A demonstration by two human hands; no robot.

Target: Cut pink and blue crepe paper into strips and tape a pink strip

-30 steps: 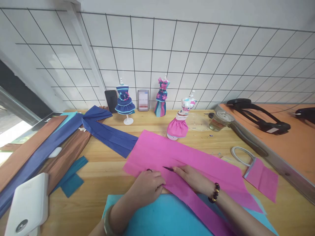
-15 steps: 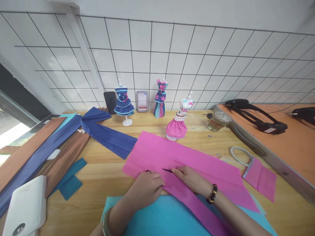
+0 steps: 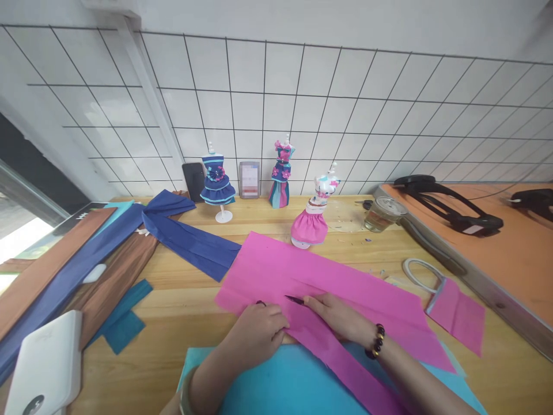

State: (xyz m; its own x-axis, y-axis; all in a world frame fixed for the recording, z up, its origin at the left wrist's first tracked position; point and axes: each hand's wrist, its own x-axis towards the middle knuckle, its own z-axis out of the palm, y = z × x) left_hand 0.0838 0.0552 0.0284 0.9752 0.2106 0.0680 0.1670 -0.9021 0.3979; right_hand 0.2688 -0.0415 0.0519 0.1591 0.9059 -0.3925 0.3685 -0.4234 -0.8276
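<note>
A large pink fabric sheet [image 3: 319, 268] lies across the middle of the table, with a narrow pink strip [image 3: 341, 369] running down toward me along its near edge. My left hand [image 3: 262, 327] is closed, its fingertips pinching the sheet at that near edge. In my right hand [image 3: 341, 316] are scissors [image 3: 294, 300]; only their dark pointed blades show, lying over the pink fabric and pointing left. The handles are hidden under my palm. Beneath the strip and my forearms lies a light blue sheet [image 3: 276, 380].
Small dressed mannequins stand at the back: blue [image 3: 217, 178], multicoloured [image 3: 282, 173] and pink-skirted [image 3: 311, 216]. A glass jar [image 3: 384, 213], a tape roll [image 3: 408, 266] and a pink scrap [image 3: 460, 317] are right. Blue cloth [image 3: 194, 242] and a white power bank [image 3: 45, 360] are left.
The dark blades show slightly more and look a little wider. My right hand has shifted very slightly to the right; my left hand keeps its place on the fabric.
</note>
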